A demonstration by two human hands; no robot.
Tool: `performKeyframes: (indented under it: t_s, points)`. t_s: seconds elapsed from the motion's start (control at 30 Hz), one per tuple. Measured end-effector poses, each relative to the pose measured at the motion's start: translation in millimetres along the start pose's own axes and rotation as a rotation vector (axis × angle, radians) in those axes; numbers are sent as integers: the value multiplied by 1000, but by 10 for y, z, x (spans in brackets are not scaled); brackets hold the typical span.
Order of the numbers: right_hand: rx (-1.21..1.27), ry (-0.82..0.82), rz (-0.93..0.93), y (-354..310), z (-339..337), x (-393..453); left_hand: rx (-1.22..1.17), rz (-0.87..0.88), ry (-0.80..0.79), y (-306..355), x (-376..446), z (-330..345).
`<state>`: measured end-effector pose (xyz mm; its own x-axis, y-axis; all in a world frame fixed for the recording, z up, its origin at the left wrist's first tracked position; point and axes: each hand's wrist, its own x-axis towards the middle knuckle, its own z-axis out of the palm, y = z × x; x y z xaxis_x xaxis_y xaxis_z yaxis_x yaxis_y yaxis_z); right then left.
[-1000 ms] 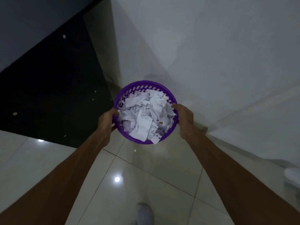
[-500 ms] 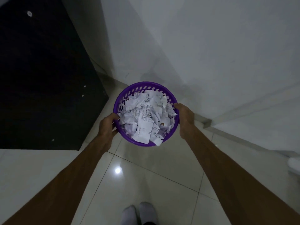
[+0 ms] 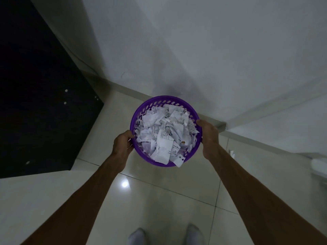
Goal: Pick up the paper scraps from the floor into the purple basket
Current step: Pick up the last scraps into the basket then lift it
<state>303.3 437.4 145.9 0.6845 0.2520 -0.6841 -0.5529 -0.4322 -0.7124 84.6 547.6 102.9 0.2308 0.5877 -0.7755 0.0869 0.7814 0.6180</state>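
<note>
Both hands grip the purple basket by its rim above the floor — left hand on its left side, right hand on its right, fingers hidden behind the wall. Paper scraps fill it; their print is illegible in the dim light.

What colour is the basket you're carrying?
Purple, with a slotted wall: the basket, full of white paper scraps, shows best in the head view.

One purple basket, many paper scraps, two hands.
</note>
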Motion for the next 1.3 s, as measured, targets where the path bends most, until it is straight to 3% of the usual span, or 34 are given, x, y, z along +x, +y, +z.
performKeyframes:
  t_s: [0.5,1.3]
  points:
    - [-31,-95,19,491,-156,255,3,-3,43,-377,98,-54]
    - [-38,-117,-6,830,-339,524,-17,-3,101,-752,123,-3]
